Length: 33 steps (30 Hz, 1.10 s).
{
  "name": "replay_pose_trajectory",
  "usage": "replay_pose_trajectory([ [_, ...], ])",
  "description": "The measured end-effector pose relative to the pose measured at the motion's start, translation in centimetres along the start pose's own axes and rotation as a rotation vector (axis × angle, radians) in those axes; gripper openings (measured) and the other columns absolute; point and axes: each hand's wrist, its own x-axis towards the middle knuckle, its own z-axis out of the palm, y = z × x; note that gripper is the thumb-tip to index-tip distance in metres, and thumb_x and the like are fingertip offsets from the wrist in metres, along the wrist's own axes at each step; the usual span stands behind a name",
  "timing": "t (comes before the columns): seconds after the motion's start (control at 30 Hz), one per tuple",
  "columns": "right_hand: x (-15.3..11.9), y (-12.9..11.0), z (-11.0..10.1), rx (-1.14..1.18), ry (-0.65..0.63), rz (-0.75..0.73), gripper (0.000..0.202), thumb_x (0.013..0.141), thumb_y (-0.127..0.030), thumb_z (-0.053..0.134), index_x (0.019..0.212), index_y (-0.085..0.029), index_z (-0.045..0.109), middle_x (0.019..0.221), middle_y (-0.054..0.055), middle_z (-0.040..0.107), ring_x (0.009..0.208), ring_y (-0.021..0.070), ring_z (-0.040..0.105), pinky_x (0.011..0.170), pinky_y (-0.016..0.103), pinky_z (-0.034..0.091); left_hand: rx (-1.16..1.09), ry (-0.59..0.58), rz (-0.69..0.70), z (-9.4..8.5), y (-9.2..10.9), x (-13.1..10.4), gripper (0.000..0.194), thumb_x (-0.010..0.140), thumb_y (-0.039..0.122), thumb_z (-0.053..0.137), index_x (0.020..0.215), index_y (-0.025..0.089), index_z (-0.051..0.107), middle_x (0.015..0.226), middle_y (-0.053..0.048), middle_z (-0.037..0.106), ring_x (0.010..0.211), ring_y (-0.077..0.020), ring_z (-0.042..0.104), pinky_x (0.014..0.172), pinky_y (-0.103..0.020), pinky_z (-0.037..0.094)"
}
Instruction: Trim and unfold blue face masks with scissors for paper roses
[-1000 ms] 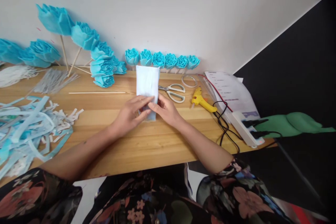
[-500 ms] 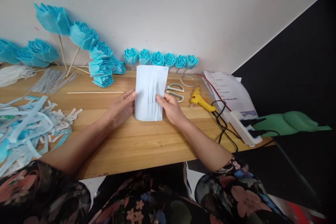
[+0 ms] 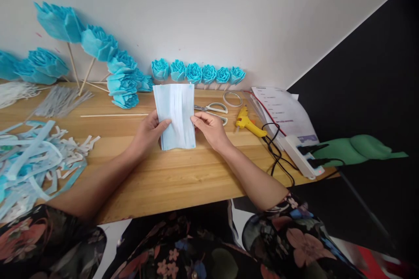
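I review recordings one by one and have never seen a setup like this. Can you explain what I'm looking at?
There is no machine here, only a person's bare hands. Every picture comes from one camera worn on the person's head, looking forward and down. The left hand and right hand hold pale blue pleated material by its two sides. On the wooden table, scissors, a yellow glue gun and a white power strip lie toward the right; a thin stick and a heap of cut strips lie toward the left. Blue flowers line the wall.
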Motion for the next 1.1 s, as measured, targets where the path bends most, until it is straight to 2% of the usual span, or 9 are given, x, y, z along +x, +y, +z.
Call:
replay_pose_trajectory([
  [0.2,0.0,0.1,-0.1,-0.054,0.03,-0.069,0.03,0.08,-0.047,0.069,0.073,-0.019,0.06,0.066,-0.003,0.055,0.061,0.0101,0.049,0.06,0.024,0.04,-0.053,0.015,-0.017,0.3,0.3,-0.2,0.042,0.078,0.04,0.075,0.11,0.014,0.067,0.11,-0.01,0.071,0.106,-0.0286,0.065,0.089,-0.036,0.053],
  [0.43,-0.1,-0.4,0.0,-0.074,0.068,-0.103,0.034,0.08,-0.052,0.068,0.075,-0.02,0.059,0.068,-0.003,0.054,0.063,0.0106,0.048,0.06,0.024,0.04,-0.212,0.06,-0.133,-0.1,-0.2,0.1,0.036,0.071,0.039,0.08,0.095,0.015,0.07,0.097,-0.009,0.075,0.103,-0.029,0.067,0.086,-0.038,0.056],
  [0.53,0.1,-0.4,-0.2,-0.046,0.142,-0.12,0.032,0.083,-0.051,0.064,0.098,-0.022,0.062,0.071,-0.002,0.058,0.066,0.0126,0.052,0.061,0.026,0.044,-0.294,0.109,-0.143,-0.2,0.1,0.3,0.032,0.071,0.034,0.081,0.094,0.014,0.07,0.095,-0.008,0.075,0.105,-0.0288,0.067,0.088,-0.038,0.057],
  [0.67,0.7,0.2,-1.2,-0.08,0.264,-0.12,0.055,0.087,-0.04,0.062,0.139,-0.031,0.047,0.077,-0.003,0.063,0.066,0.0133,0.055,0.063,0.028,0.048,-0.396,0.139,-0.148,-0.2,0.6,0.7,0.024,0.075,0.027,0.078,0.095,0.016,0.071,0.097,-0.007,0.075,0.107,-0.0263,0.067,0.092,-0.036,0.057],
  [0.73,1.0,0.4,-1.7,-0.147,0.315,-0.133,0.047,0.087,-0.036,0.06,0.134,-0.03,0.055,0.081,-0.002,0.065,0.07,0.0137,0.057,0.067,0.028,0.049,-0.454,0.112,-0.132,-0.2,0.9,0.6,0.023,0.076,0.024,0.077,0.097,0.017,0.071,0.101,-0.006,0.075,0.107,-0.0245,0.068,0.094,-0.034,0.056],
  [0.83,1.2,0.3,-2.0,-0.242,0.356,-0.159,0.028,0.089,-0.034,0.056,0.11,-0.024,0.071,0.089,0.001,0.07,0.079,0.0155,0.061,0.073,0.03,0.05,-0.542,-0.01,-0.139,-0.3,1.5,0.2,0.023,0.076,0.022,0.078,0.097,0.017,0.071,0.104,-0.005,0.075,0.103,-0.0233,0.069,0.095,-0.035,0.056],
  [0.9,0.9,-0.2,-1.9,-0.26,0.302,-0.168,0.028,0.089,-0.036,0.056,0.106,-0.023,0.073,0.096,0.002,0.072,0.084,0.0168,0.062,0.078,0.031,0.05,-0.562,-0.123,-0.193,-0.2,1.8,-0.3,0.022,0.074,0.023,0.08,0.093,0.017,0.072,0.098,-0.005,0.075,0.098,-0.025,0.07,0.093,-0.038,0.057],
  [0.97,0.5,-0.8,-1.5,-0.222,0.137,-0.175,0.033,0.09,-0.043,0.056,0.112,-0.024,0.072,0.108,0.003,0.072,0.095,0.0185,0.063,0.086,0.032,0.05,-0.537,-0.199,-0.259,-0.1,1.9,-0.7,0.021,0.073,0.026,0.081,0.09,0.017,0.072,0.092,-0.006,0.075,0.097,-0.0285,0.071,0.09,-0.041,0.059],
  [1.1,-0.5,-2.0,-0.7,-0.086,-0.189,-0.142,0.054,0.096,-0.061,0.037,0.115,-0.024,0.071,0.115,0.005,0.07,0.111,0.021,0.061,0.093,0.035,0.048,-0.455,-0.155,-0.319,0.3,1.3,-0.5,0.025,0.076,0.027,0.077,0.098,0.016,0.072,0.095,-0.009,0.075,0.101,-0.032,0.07,0.09,-0.044,0.058],
])
